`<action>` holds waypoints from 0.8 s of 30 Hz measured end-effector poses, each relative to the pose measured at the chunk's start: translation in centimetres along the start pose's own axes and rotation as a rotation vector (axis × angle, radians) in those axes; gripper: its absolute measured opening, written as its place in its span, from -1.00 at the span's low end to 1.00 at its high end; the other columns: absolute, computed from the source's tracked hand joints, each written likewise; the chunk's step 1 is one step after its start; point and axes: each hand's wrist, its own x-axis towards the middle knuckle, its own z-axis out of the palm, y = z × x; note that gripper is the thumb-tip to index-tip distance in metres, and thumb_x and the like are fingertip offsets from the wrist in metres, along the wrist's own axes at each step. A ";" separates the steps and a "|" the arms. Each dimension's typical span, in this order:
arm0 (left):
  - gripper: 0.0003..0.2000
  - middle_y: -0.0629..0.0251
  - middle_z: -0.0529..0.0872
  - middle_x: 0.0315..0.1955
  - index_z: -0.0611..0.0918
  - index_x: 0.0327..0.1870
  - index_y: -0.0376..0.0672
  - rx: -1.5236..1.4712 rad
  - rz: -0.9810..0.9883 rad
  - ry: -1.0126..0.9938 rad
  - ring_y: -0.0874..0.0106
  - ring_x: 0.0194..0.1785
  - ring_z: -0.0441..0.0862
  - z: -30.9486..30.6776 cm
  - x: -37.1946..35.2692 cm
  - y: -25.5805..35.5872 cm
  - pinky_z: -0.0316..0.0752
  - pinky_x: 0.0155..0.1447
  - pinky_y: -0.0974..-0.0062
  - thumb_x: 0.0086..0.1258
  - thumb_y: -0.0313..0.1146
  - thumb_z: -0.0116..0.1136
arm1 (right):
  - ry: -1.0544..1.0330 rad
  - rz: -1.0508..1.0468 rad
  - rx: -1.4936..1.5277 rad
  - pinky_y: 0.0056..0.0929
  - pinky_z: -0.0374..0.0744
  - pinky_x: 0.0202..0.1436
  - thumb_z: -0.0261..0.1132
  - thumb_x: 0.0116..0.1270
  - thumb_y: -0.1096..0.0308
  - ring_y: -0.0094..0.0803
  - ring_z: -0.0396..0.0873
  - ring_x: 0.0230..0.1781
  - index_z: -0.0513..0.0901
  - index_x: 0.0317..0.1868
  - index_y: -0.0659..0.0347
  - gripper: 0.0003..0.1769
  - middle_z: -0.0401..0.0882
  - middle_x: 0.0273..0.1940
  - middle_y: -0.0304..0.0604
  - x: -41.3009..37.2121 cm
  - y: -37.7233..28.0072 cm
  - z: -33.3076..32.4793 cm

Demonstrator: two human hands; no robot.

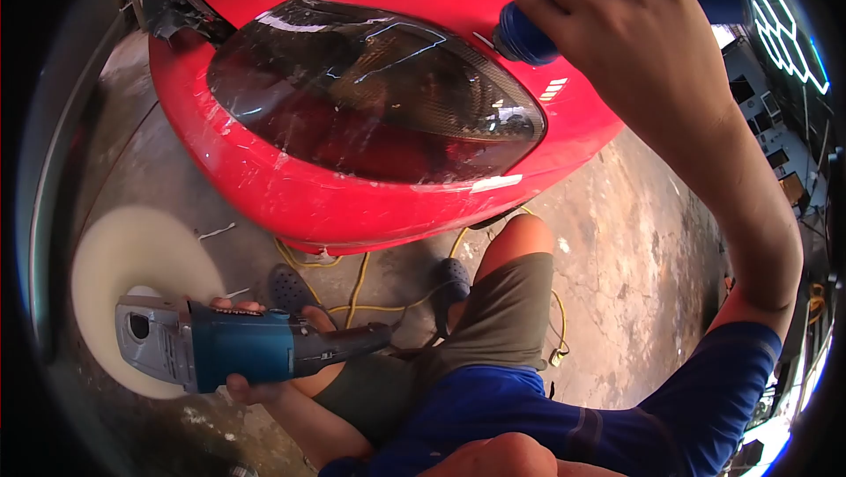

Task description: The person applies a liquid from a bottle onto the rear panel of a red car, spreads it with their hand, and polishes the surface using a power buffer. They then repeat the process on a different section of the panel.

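My left hand (pixel 256 391) grips a teal and grey Makita polisher (pixel 242 347) from below, fingers and thumb showing on either side of its body. A wide cream polishing pad (pixel 101 279) sits on the polisher's far side, low at the left and away from the car. My right hand (pixel 617 14) is raised over the car, wrapped around a blue bottle (pixel 529 35) that is tipped with its neck toward the headlight. Below it lies the dark headlight (pixel 370 94), marked with whitish smears, set in the red car body (pixel 291 199).
A yellow cord (pixel 357 288) runs over the concrete floor (pixel 630 239) around my feet, with a plug end (pixel 557 356) near my knee. Torn black trim (pixel 181 19) hangs at the car's left side. Hexagonal lights (pixel 780 23) glow at upper right.
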 end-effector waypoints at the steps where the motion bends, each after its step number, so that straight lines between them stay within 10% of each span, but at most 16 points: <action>1: 0.12 0.01 0.39 0.46 0.06 0.81 -0.13 -0.006 -0.003 -0.011 0.05 0.40 0.54 0.0 0.0 0.0 0.54 0.50 0.07 0.40 0.23 0.42 | -0.015 0.007 0.011 -0.11 0.40 0.48 0.42 0.29 0.30 -0.42 0.63 0.12 0.81 -0.08 0.00 -0.80 0.67 -0.12 -0.42 -0.6 -0.1 0.1; 3: 0.11 0.01 0.39 0.46 0.07 0.80 -0.13 -0.020 -0.012 -0.034 0.05 0.40 0.54 0.0 0.1 0.1 0.52 0.51 0.06 0.40 0.22 0.42 | -0.073 0.029 -0.001 -0.07 0.42 0.52 0.37 0.33 0.35 -0.34 0.60 0.29 0.74 0.25 -0.04 -0.55 0.68 0.09 -0.36 -2.1 -0.4 0.0; 13: 0.11 0.00 0.39 0.48 0.09 0.79 -0.14 -0.052 -0.011 -0.014 0.00 0.38 0.54 -0.9 -0.4 0.0 0.49 0.51 -0.01 0.33 0.14 0.46 | -0.284 0.177 0.275 -0.16 0.46 0.36 0.54 0.21 0.32 -0.30 0.65 0.14 0.68 0.26 0.04 -0.43 0.67 -0.03 -0.23 -11.1 -2.3 2.7; 17: 0.15 -0.03 0.38 0.49 0.05 0.81 -0.08 -0.120 0.009 -0.044 -0.04 0.38 0.55 -1.5 -0.4 0.4 0.49 0.51 -0.05 0.30 0.06 0.55 | -0.337 0.466 1.200 0.11 0.71 0.01 0.70 0.08 0.18 0.27 0.77 -0.07 0.50 0.48 0.13 -0.06 0.71 0.08 0.12 -13.1 -8.2 1.7; 24: 0.27 -0.19 0.45 0.43 -0.05 0.80 -0.26 -0.163 0.164 -0.102 -0.14 0.29 0.66 -2.1 -0.8 2.0 0.63 0.41 -0.13 0.32 0.10 0.65 | -0.096 0.394 2.220 -0.10 0.73 0.24 0.73 0.18 0.23 0.06 0.84 0.12 0.43 0.52 0.17 -0.05 0.81 0.09 0.11 -1.9 -30.4 -2.3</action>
